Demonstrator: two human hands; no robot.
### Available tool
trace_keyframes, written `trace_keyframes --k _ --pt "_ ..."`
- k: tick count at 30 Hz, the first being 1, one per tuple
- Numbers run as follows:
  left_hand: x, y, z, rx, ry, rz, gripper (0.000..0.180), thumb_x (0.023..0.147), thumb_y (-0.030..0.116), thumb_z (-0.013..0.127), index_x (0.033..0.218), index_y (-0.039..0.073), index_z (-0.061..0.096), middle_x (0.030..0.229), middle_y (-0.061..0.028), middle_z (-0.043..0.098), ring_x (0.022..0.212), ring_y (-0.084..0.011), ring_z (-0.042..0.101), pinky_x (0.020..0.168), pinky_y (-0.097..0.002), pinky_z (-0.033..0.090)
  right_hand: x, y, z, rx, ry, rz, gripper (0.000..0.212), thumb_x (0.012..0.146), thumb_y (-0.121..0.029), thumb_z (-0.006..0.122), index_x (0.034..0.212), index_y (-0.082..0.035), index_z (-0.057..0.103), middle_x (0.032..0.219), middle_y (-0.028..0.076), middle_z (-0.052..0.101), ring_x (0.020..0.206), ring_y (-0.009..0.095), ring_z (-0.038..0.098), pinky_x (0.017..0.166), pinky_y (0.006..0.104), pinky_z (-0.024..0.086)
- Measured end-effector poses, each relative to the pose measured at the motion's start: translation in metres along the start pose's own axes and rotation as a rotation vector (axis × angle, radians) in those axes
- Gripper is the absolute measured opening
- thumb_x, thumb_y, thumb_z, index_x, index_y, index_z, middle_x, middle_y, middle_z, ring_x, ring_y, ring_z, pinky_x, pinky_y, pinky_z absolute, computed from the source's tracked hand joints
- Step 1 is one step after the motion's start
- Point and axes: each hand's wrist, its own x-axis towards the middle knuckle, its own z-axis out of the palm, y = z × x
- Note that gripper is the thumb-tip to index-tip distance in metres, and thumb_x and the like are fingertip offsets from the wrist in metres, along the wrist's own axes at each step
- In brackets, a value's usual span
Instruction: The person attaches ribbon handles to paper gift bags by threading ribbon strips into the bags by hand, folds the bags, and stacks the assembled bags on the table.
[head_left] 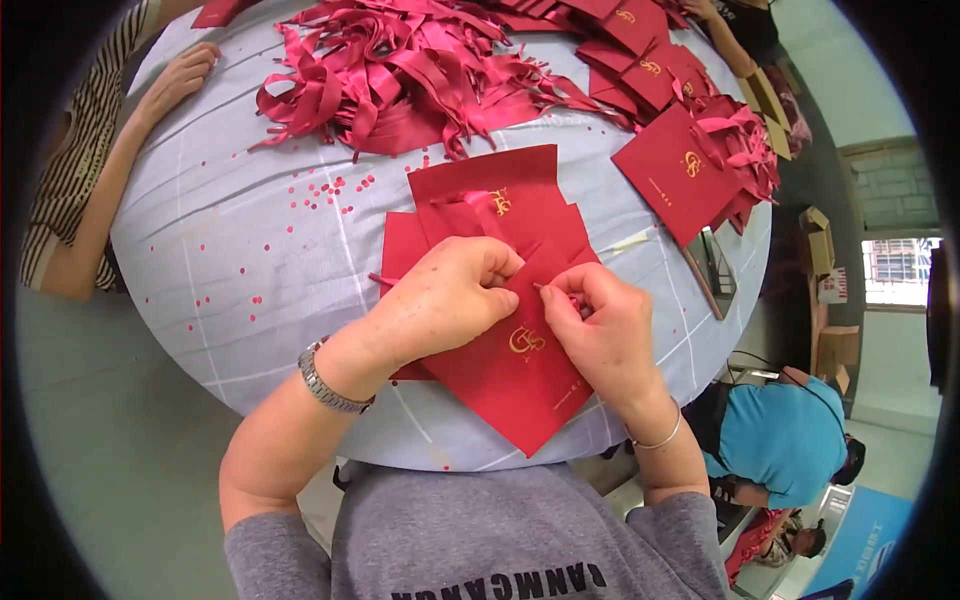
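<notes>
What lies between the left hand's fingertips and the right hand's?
A narrow strip of the red bag, which shows in the head view.

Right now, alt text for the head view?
A person's left hand and right hand, close together, work at a gold-marked red bag over a pale, checked tablecloth. Farther back lie heaped red ribbons and more red bags.

Room over tablecloth (290,285) at left, ribbon heap (400,75) an obstacle beyond.

Your cloth-covered table (310,262) bears red ribbons (390,75) near its far edge; red bags (672,165) near its right; red dots (242,270) toward its left.
</notes>
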Motion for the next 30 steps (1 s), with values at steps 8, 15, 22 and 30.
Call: trace_keyframes --k 8,15,22,30 --pt "0.0 -0.002 -0.002 -0.051 -0.032 0.001 0.027 0.085 -0.006 0.058 0.112 -0.005 0.059 0.098 -0.0041 0.065 0.09 -0.0087 0.06 0.079 -0.0234 0.05 0.004 -0.002 -0.006 -0.02 -0.047 -0.044 0.009 0.081 -0.005 0.069 0.08 0.002 0.064 0.066 0.006 0.065 0.057 0.006 0.058 0.051 0.0231 0.046" --pt "-0.002 0.005 -0.001 0.039 -0.028 0.008 0.025 0.086 -0.006 0.057 0.111 -0.004 0.059 0.092 -0.0015 0.062 0.085 -0.0068 0.057 0.076 -0.0229 0.048 0.003 0.001 -0.002 0.03 -0.079 -0.11 0.009 0.081 -0.005 0.07 0.08 0.001 0.064 0.067 0.006 0.065 0.058 0.007 0.059 0.052 0.0228 0.047" --pt "-0.002 -0.002 0.002 0.195 0.035 0.1 0.026 0.086 -0.003 0.06 0.111 -0.005 0.059 0.093 -0.0014 0.062 0.085 -0.0063 0.057 0.076 -0.0225 0.048 0.007 0.001 0.007 0.0 0.025 -0.061 0.009 0.081 -0.005 0.07 0.081 0.001 0.064 0.066 0.006 0.065 0.058 0.006 0.059 0.051 0.0221 0.046" --pt "-0.004 -0.004 0.005 0.033 0.09 0.025 0.03 0.084 -0.003 0.062 0.114 -0.007 0.057 0.093 -0.0025 0.063 0.085 -0.0071 0.059 0.075 -0.0231 0.05 0.008 0.003 0.0 0.098 -0.069 0.024 0.009 0.082 -0.005 0.07 0.081 0.002 0.064 0.066 0.006 0.065 0.059 0.004 0.057 0.052 0.0222 0.046"
